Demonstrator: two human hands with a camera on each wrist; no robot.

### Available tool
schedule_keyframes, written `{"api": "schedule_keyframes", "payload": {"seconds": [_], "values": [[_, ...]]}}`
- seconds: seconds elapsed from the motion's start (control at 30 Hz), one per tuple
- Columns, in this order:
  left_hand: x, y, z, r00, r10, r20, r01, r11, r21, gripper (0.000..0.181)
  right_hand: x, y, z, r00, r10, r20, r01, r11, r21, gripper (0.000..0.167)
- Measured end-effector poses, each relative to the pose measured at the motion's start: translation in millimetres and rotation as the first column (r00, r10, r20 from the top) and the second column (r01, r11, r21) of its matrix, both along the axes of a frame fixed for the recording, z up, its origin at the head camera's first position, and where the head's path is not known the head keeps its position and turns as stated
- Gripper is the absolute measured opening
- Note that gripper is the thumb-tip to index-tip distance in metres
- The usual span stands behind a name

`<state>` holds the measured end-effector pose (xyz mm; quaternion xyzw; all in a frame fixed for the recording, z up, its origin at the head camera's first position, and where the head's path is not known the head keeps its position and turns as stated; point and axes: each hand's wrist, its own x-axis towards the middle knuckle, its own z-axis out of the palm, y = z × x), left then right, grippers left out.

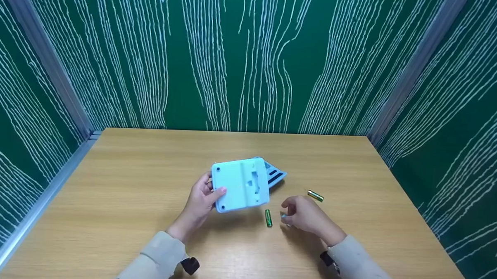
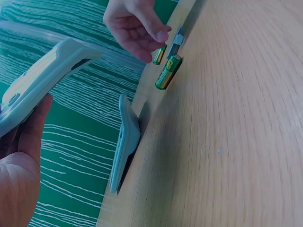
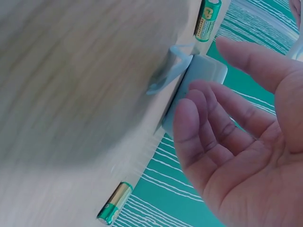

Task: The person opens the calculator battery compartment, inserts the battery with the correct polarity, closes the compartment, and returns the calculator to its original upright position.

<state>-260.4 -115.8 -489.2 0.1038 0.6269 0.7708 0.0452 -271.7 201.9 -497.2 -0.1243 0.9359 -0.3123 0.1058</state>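
Observation:
My left hand [image 1: 199,199] grips a light blue casing [image 1: 234,188] above the table, thumb on the face with a slotted recess. Over the table to its right, my right hand [image 1: 305,216] has relaxed, bent fingers around empty air. Close to those fingers lies a small light blue piece [image 3: 177,71], mostly covered by the hand in the head view. One green battery [image 1: 268,218] lies between the hands; another battery [image 1: 315,195], green and gold, is beyond the right hand. The left wrist view shows the casing [image 2: 42,80] side-on, clear of the table.
A second light blue part [image 1: 276,176] with dark slots rests on the wooden table [image 1: 148,161], partly hidden behind the held casing. Green walls [image 1: 191,112] with pale wavy lines stand at the back and both sides.

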Motion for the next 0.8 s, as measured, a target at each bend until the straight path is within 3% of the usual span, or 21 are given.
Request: {"api": "schedule_keyframes", "payload": {"seconds": [0.4, 0.6, 0.8], "values": [[0.7, -0.9, -0.1, 1.0, 0.004, -0.014, -0.004, 1.0, 0.008, 0.063, -2.6, -15.0, 1.2, 1.0, 0.015, 0.005, -0.015, 1.0, -0.012, 0.031], [0.6, -2.2, 0.2, 1.0, -0.003, -0.02, 0.004, 1.0, 0.021, 0.061, -3.2, -22.4, -0.8, 0.995, 0.047, -0.087, -0.047, 0.999, 0.006, 0.032], [0.2, -2.7, 0.2, 1.0, -0.005, -0.018, 0.006, 1.0, 0.023, 0.062, -3.3, -31.7, -2.6, 0.998, 0.001, -0.064, -0.001, 1.0, 0.014, 0.03]]}}
